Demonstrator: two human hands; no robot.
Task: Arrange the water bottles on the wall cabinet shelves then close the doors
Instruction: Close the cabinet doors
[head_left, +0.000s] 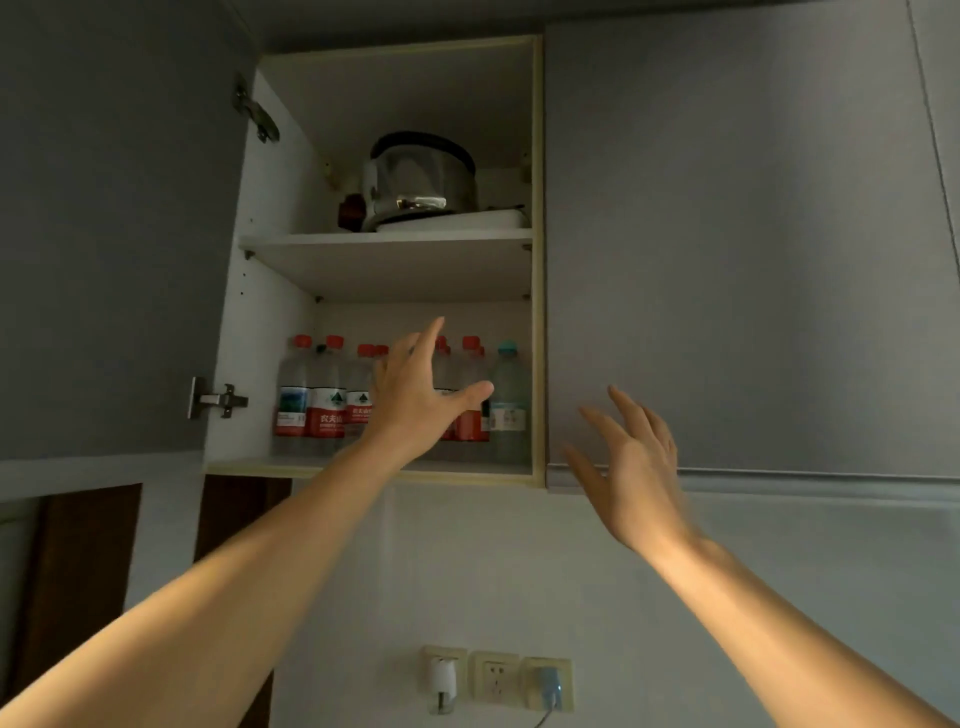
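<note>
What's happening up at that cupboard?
A person is stocking an open wall cabinet. Water bottles stand in a row on the lower shelf; a metal pot sits on the upper one. The left hand reaches toward the bottles, the right hand is raised beside the cabinet. Both are open and hold nothing.

Both bare arms are raised, with nothing held in either hand.

The left hand (415, 395) is lifted higher, its back turned to the camera, fingers straight and spread, thumb stretched out to the right. The right hand (631, 467) is held lower, fingers loosely spread and pointed up-left, slightly blurred.
</note>
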